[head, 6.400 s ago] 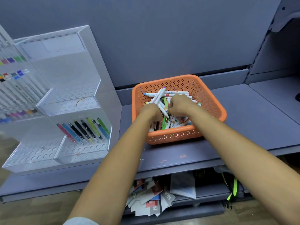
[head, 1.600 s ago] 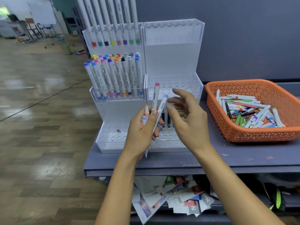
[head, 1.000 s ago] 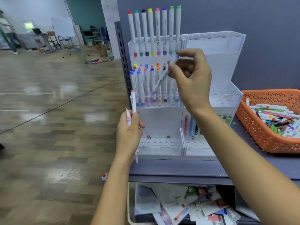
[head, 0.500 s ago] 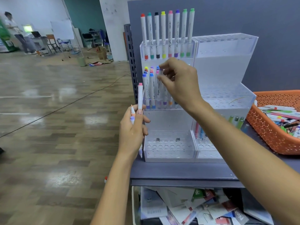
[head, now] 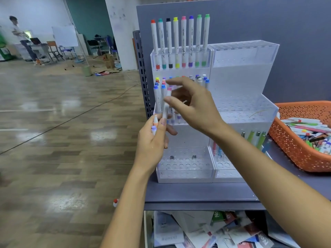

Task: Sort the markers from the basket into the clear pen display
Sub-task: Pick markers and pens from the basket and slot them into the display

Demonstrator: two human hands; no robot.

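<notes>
**Worktop and fixtures.** The grey worktop (head: 197,192) carries the clear pen display (head: 241,83) and, just to its right, the orange basket (head: 295,154). The display is two stepped units set side by side against the grey back panel (head: 268,24).

**Contents.** The display's left unit holds a row of eight upright markers (head: 179,42) in its top tier and a denser cluster (head: 158,97) in the middle tier. Several pens (head: 254,136) stand in the right unit's lower tier. Loose markers (head: 308,129) lie heaped in the basket.

**Hands.** Your left hand (head: 152,142), in front of the left unit, has its fingers curled round a pink-capped marker (head: 166,106) held upright. It also holds two further markers (head: 155,122) just beside the first. Your right hand (head: 195,108) is above it with its fingers spread wide. Its thumb tip touches the pink-capped marker's barrel.
</notes>
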